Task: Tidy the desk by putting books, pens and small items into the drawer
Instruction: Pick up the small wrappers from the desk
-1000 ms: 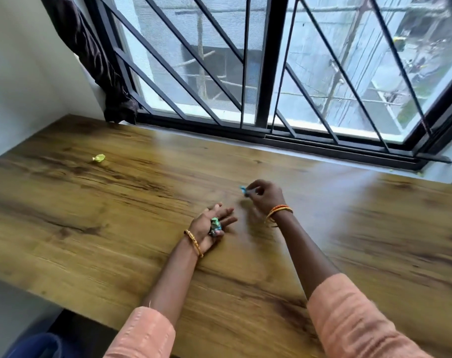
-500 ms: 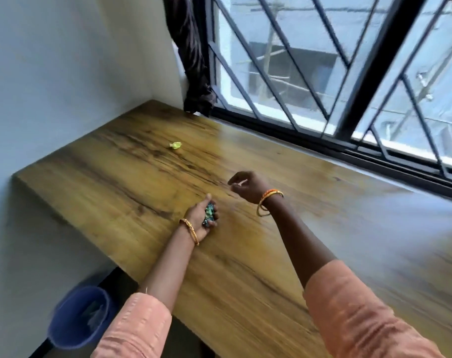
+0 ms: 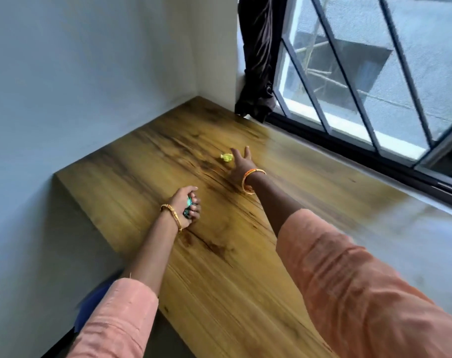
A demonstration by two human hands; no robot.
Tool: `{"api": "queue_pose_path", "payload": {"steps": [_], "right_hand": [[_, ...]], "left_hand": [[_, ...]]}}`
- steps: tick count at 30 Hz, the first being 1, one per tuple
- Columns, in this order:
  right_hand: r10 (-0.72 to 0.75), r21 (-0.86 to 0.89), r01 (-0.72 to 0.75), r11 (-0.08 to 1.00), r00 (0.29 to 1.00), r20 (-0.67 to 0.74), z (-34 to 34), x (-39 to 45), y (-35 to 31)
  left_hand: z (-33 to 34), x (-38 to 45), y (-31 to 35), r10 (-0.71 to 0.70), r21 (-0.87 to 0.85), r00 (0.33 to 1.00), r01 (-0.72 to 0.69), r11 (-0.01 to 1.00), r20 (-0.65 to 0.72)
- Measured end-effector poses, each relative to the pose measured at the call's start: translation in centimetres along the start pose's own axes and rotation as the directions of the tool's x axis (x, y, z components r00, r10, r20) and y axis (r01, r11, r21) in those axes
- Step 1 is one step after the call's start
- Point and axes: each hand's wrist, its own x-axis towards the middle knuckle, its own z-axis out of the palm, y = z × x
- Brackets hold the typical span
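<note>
I see the wooden desk [image 3: 147, 182]. My right hand [image 3: 241, 164] reaches flat, fingers spread, just beside the yellow-green wrapped candy [image 3: 226, 157] lying there. My left hand [image 3: 187, 206] rests nearer, its grip curled around small green candies [image 3: 188, 202].

sleeves [image 3: 348, 285]: loose, peach-pink cloth on both arms
left bangle [image 3: 172, 215]: thin, gold
right bangle [image 3: 250, 178]: orange and gold

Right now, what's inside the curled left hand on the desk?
The left hand grips small green-blue items, likely crumpled wrappers, showing between its fingers and palm. How many it holds cannot be seen, as the fingers cover most of them.
</note>
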Motion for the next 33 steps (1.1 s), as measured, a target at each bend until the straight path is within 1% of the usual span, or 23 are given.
{"api": "queue_pose_path", "payload": {"steps": [4, 7, 8, 10, 12, 15, 16, 17, 19, 20, 21, 23, 25, 26, 28, 30, 31, 32, 33], "right_hand": [[-0.043, -0.181, 0.04, 0.983, 0.999, -0.013, 0.2, 2.6, -0.8], [-0.147, -0.343, 0.116, 0.932, 0.987, -0.065, 1.1, 3.0, -0.8], [-0.176, -0.355, 0.128, 0.926, 0.979, -0.105, 1.4, 3.1, -0.7], [-0.195, -0.319, 0.124, 0.94, 0.96, -0.201, 1.7, 3.0, -0.7], [-0.154, -0.24, 0.086, 0.967, 0.948, -0.279, 1.8, 2.5, -1.1], [-0.041, -0.04, 0.028, 0.999, 0.923, -0.382, 2.1, 0.5, -2.8], [-0.014, 0.038, 0.031, 0.999, 0.922, -0.387, 2.3, -0.5, -3.6], [0.004, 0.127, 0.047, 0.991, 0.929, -0.37, 2.5, -1.7, -4.4], [0.025, 0.322, 0.061, 0.945, 0.967, -0.255, 2.9, -4.4, -6.4], [0.013, 0.377, 0.064, 0.924, 0.98, -0.2, 3.1, -5.8, -7.3], [-0.004, 0.388, 0.071, 0.919, 0.985, -0.172, 3.4, -7.1, -8.1], [-0.038, 0.338, 0.091, 0.937, 0.986, -0.162, 4.2, -9.3, -10.0], [-0.072, 0.291, 0.115, 0.95, 0.985, -0.155, 5.9, -11.4, -12.4], [-0.088, 0.288, 0.125, 0.949, 0.986, -0.139, 7.1, -12.2, -13.8], [-0.107, 0.313, 0.137, 0.94, 0.988, -0.11, 10.1, -13.7, -16.4], [-0.075, 0.454, 0.134, 0.881, 0.986, -0.147, 14.2, -14.8, -19.2], [-0.018, 0.575, 0.113, 0.81, 0.985, -0.169, 16.5, -15.2, -20.5], [0.042, 0.681, 0.081, 0.728, 0.986, -0.162, 18.7, -15.7, -21.6], [0.089, 0.771, 0.036, 0.636, 0.989, -0.119, 21.3, -15.9, -22.8]], "left_hand": [[0.0, 0.3, 0.8, -0.043, 0.048, 0.998, 0.041, 0.998, 0.038], [-0.2, 0.1, 0.3, -0.04, 0.047, 0.999, 0.038, 0.998, 0.031], [-0.3, 0.1, 0.3, -0.034, 0.041, 0.999, 0.033, 0.999, 0.024], [-0.4, 0.2, 0.3, -0.019, 0.042, 1.0, 0.018, 0.999, 0.019], [-0.3, 0.2, 0.3, -0.016, 0.038, 1.0, 0.015, 0.999, 0.025], [-0.6, 0.0, 0.3, -0.008, 0.035, 0.999, 0.006, 0.999, 0.042], [-0.7, -0.2, 0.2, -0.009, 0.039, 0.999, 0.007, 0.999, 0.048], [-0.8, -0.4, 0.2, -0.01, 0.037, 0.999, 0.008, 0.999, 0.053], [-1.5, -1.2, 0.1, 0.001, -0.001, 0.997, -0.001, 1.0, 0.072], [-2.1, -1.8, -0.1, 0.013, -0.02, 0.997, -0.012, 1.0, 0.082], [-2.9, -2.5, -0.2, 0.035, -0.043, 0.994, -0.031, 0.999, 0.099], [-4.7, -4.2, -0.5, 0.084, -0.093, 0.985, -0.071, 0.993, 0.148], [-7.2, -6.0, -0.6, 0.118, -0.12, 0.98, -0.1, 0.988, 0.162], [-8.7, -6.8, -0.5, 0.127, -0.131, 0.981, -0.107, 0.986, 0.15], [-12.0, -7.8, -0.4, 0.121, -0.144, 0.99, -0.109, 0.984, 0.076], [-16.3, -8.3, -0.4, 0.099, -0.161, 0.995, -0.1, 0.982, -0.013], [-18.5, -8.2, -0.5, 0.091, -0.171, 0.994, -0.102, 0.98, -0.068], [-20.6, -8.1, -0.9, 0.084, -0.186, 0.988, -0.107, 0.977, -0.126], [-23.1, -8.0, -1.3, 0.075, -0.213, 0.979, -0.116, 0.97, -0.191]]}}
